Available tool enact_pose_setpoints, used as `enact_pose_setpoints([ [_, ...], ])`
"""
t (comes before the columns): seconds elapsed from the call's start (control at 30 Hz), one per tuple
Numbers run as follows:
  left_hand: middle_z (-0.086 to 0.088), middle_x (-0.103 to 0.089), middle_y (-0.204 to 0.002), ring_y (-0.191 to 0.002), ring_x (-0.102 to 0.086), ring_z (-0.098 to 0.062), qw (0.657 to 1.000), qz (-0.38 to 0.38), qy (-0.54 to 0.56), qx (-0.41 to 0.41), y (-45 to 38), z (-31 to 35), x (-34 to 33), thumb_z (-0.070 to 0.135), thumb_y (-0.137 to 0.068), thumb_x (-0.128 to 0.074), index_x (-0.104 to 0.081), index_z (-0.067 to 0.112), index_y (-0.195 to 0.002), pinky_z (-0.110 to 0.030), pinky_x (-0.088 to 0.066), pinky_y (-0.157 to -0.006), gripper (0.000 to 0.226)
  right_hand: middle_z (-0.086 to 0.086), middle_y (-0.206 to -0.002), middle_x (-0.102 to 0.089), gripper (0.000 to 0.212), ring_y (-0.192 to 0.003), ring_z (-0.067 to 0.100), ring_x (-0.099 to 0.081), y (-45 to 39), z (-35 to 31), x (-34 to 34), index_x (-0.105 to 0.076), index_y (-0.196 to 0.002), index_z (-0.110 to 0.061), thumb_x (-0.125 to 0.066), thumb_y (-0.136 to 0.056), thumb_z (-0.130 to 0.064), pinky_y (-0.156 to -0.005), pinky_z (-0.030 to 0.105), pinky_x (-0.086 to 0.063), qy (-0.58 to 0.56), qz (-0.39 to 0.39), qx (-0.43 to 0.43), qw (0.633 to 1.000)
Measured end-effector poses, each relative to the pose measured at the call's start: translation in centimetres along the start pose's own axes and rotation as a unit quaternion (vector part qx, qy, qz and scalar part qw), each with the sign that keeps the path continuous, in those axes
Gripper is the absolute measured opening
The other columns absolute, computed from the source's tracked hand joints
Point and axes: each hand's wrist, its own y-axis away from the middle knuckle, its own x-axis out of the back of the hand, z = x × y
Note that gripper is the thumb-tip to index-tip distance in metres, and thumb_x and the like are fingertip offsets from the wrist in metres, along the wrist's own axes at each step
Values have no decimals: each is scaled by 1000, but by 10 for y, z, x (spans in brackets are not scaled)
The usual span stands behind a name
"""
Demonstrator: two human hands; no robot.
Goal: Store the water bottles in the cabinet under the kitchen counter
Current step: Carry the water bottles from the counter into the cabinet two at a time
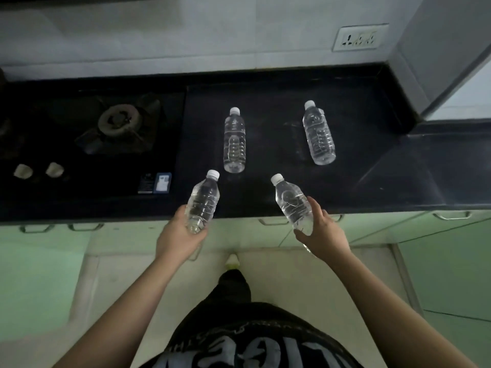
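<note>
Hands: my left hand (183, 232) grasps the lower body of one clear plastic water bottle with white cap (203, 204); my right hand (322, 232) grasps a second such bottle (293, 204).
Held bottles: both are lifted above the front edge of the black stone counter (372, 181), caps pointing away from me.
Waiting bottles: two more clear bottles, the middle bottle (234, 140) and the right bottle (318, 132), are still on the counter, nearer its back edge, well apart.
Cabinet: the pale green cabinet doors (305, 231) under the counter look closed.
Risk: I think both hands are busy, so opening a door may make a smooth bottle slip and fall on the floor.
</note>
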Motion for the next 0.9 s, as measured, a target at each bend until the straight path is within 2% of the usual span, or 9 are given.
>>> enact_pose_setpoints([
  [0.1, 15, -69, -88, -80, -65, -13, 997, -1, 79, 22, 50, 2, 8, 37, -76, -76, -52, 37, -108, -31, -49, -69, 40, 4, -131, -55, 83, -97, 30, -62, 34, 2, 1, -20, -147, -29, -68, -79, -41, -67, 32, -42, -15, -14, 27, 999],
  [0.23, 16, -70, -89, -76, -65, 0, 984, 6, 170, 52, 103, 5, 23, 31, -78, -78, -51, 43, -109, -22, -46, -64, 43, 1, -134, -52, 82, -94, 28, -62, 62, -14, -1, -20, -144, -34, -69, -79, -44, -66, 34, -48, -50, -32, 91, 994],
  [0.3, 14, -71, -88, -73, -66, 3, 975, 16, 209, 74, 124, 1, 31, 31, -76, -80, -55, 45, -102, -22, -46, -65, 39, 1, -135, -52, 83, -97, 26, -62, 71, -31, -3, -20, -145, -35, -70, -79, -45, -68, 34, -50, -62, -42, 124, 989],
  [0.43, 12, -74, -84, -73, -71, -7, 946, 46, 293, 127, 160, -18, 53, 39, -64, -79, -62, 43, -97, -38, -58, -70, 38, 0, -138, -50, 84, -109, 24, -58, 86, -77, -8, -18, -146, -38, -69, -80, -44, -74, 32, -47, -77, -79, 185, 976],
  [0.5, 13, -74, -85, -74, -71, -8, 937, 68, 311, 140, 176, -35, 66, 39, -62, -78, -63, 41, -99, -40, -59, -71, 41, -1, -138, -49, 84, -111, 22, -56, 95, -104, -14, -17, -146, -39, -69, -80, -45, -75, 29, -43, -81, -99, 216, 968],
  [0.67, 5, -74, -82, -69, -70, -5, 914, 140, 340, 169, 216, -82, 96, 21, -75, -82, -65, 35, -100, -25, -54, -65, 33, -5, -136, -50, 82, -110, 18, -55, 122, -171, -36, -20, -144, -41, -70, -79, -44, -78, 29, -43, -108, -149, 282, 942],
  [0.77, 5, -74, -86, -75, -71, -12, 890, 176, 374, 191, 248, -121, 114, 35, -67, -80, -65, 39, -106, -35, -57, -71, 42, -8, -133, -53, 81, -109, 17, -57, 145, -213, -57, -22, -141, -45, -71, -78, -45, -85, 33, -48, -112, -189, 311, 925],
  [0.83, 3, -75, -87, -78, -71, -15, 876, 204, 388, 202, 274, -152, 125, 39, -64, -76, -64, 42, -106, -32, -56, -69, 43, -10, -130, -55, 80, -107, 16, -57, 164, -243, -75, -23, -140, -47, -71, -77, -46, -85, 33, -49, -105, -212, 333, 913],
  [0.9, 0, -75, -89, -80, -72, -17, 858, 231, 407, 211, 303, -183, 139, 36, -65, -76, -64, 42, -108, -25, -54, -61, 45, -12, -125, -55, 80, -103, 14, -57, 189, -273, -96, -25, -139, -47, -73, -76, -44, -83, 31, -47, -106, -238, 348, 901],
])
